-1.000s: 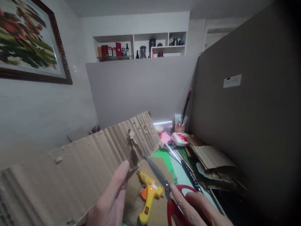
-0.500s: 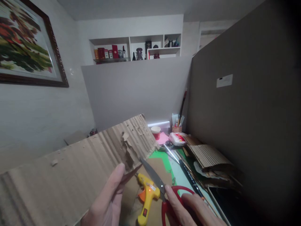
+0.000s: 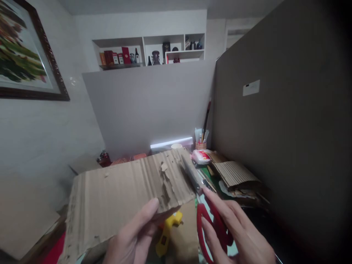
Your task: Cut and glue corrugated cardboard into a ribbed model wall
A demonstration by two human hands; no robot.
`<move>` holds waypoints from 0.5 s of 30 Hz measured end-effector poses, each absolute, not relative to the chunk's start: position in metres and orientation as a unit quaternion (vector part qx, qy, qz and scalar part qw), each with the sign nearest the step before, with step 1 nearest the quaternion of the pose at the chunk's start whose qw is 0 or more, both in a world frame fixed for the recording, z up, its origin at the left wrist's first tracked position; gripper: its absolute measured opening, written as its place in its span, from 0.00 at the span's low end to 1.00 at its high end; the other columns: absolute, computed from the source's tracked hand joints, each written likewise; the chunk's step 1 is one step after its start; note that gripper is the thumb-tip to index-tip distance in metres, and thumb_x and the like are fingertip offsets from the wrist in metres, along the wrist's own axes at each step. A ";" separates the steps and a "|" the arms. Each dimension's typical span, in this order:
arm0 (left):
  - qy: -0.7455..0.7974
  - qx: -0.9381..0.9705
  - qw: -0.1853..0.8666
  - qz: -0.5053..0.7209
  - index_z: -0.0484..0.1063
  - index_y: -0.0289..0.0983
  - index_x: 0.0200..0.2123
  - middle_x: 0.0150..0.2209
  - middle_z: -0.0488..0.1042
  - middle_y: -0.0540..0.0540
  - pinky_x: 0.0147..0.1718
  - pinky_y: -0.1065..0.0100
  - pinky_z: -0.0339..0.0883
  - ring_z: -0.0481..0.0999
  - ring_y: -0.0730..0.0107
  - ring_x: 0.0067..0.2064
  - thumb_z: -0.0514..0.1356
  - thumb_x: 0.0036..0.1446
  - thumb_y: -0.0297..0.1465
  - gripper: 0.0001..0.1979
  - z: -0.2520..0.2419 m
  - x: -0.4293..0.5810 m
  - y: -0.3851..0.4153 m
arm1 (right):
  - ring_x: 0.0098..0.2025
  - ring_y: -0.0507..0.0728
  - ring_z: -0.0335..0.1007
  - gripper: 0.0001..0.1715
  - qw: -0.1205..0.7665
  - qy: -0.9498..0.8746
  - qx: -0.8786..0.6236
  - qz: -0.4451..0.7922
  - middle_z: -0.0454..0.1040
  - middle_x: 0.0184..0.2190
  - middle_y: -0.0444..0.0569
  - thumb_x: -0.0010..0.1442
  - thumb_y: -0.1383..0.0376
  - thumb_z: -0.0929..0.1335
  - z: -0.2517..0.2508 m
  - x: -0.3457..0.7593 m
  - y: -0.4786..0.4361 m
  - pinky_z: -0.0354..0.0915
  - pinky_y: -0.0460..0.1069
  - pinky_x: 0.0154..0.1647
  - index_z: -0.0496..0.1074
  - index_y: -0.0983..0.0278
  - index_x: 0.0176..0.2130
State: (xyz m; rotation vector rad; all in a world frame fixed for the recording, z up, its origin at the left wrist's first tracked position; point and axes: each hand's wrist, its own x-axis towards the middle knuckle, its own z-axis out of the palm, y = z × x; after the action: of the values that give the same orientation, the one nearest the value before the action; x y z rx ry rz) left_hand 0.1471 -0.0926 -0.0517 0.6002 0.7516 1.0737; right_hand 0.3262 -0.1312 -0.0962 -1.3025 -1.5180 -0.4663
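My left hand [image 3: 134, 234] grips a wide piece of corrugated cardboard [image 3: 123, 194] by its near edge, thumb on top. The cardboard is tilted up, with a torn patch in its right part. Red-handled scissors [image 3: 202, 223] are in my right hand [image 3: 236, 231], fingers through the loops. Their blades look closed and lie across or beside the cardboard's right end; contact I cannot tell. Beneath the cardboard, a yellow glue gun [image 3: 166, 234] lies on the table, partly covered.
More cardboard scraps [image 3: 233, 174] are piled on the right by a dark partition [image 3: 275, 128]. Behind stand a pen holder [image 3: 201, 145], a red-and-white packet [image 3: 202, 157] and a white-rimmed cup [image 3: 176, 146]. A grey panel [image 3: 151, 102] closes off the back.
The cardboard has shifted to the right, showing its left end and covering more of the glue gun. The scissors have moved up and right, from the torn patch to the cardboard's right end.
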 end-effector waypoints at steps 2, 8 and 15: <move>0.325 0.273 0.767 0.482 0.84 0.30 0.43 0.48 0.83 0.38 0.65 0.56 0.57 0.76 0.48 0.58 0.63 0.59 0.31 0.13 -0.043 0.151 -0.092 | 0.29 0.53 0.77 0.26 0.516 -0.643 -0.538 -0.179 0.77 0.39 0.51 0.65 0.64 0.67 -0.094 0.330 -0.130 0.73 0.46 0.27 0.67 0.60 0.61; 0.306 0.245 0.751 0.532 0.83 0.34 0.44 0.50 0.83 0.44 0.63 0.60 0.62 0.75 0.56 0.59 0.61 0.59 0.22 0.13 -0.040 0.157 -0.085 | 0.37 0.54 0.81 0.25 0.524 -0.651 -0.534 -0.127 0.80 0.42 0.53 0.66 0.62 0.66 -0.102 0.343 -0.120 0.75 0.42 0.34 0.64 0.65 0.60; 0.320 0.245 0.738 0.542 0.84 0.31 0.40 0.46 0.84 0.39 0.53 0.64 0.74 0.81 0.55 0.52 0.61 0.60 0.23 0.10 -0.040 0.157 -0.084 | 0.30 0.54 0.80 0.20 0.606 -0.553 -0.569 0.053 0.79 0.44 0.53 0.69 0.58 0.62 -0.103 0.337 -0.120 0.70 0.43 0.21 0.65 0.60 0.57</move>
State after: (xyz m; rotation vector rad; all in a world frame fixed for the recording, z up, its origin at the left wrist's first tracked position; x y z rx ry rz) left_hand 0.1574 -0.0837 -0.0404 0.5381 0.7035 1.1890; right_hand 0.3370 -0.1203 -0.1028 -1.3161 -1.2780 0.1232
